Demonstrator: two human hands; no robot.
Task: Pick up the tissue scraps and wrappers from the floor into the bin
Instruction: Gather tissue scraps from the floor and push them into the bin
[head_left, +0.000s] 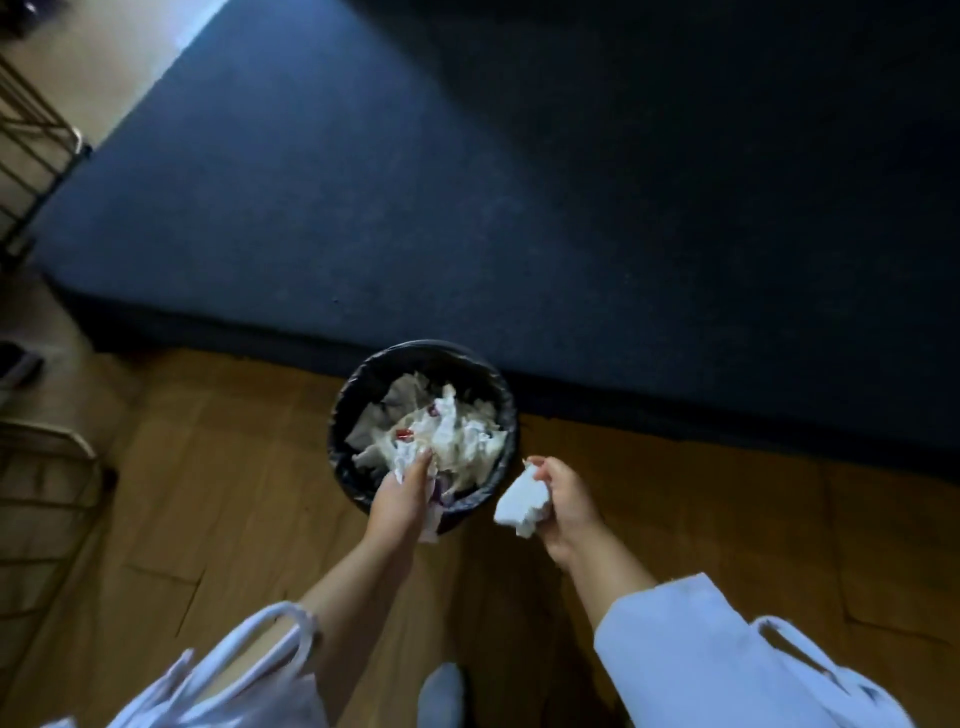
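Wooden floor (218, 467) is carrying the black-lined bin (358, 384) against a dark blue mat (467, 182); I'm watching the left hand (400, 499) clutching crumpled scraps (430, 526) over the bin's near rim, while the right hand (563, 499) is gripping a white tissue wad (519, 506) just beside it

Black bin (347, 415), white tissue (519, 506)

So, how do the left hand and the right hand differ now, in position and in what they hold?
The left hand is over the open bin; the right hand is beside it, over the wooden floor. The left hand grips crumpled scraps with some purple; the right hand grips a plain white tissue wad. Both hold litter.
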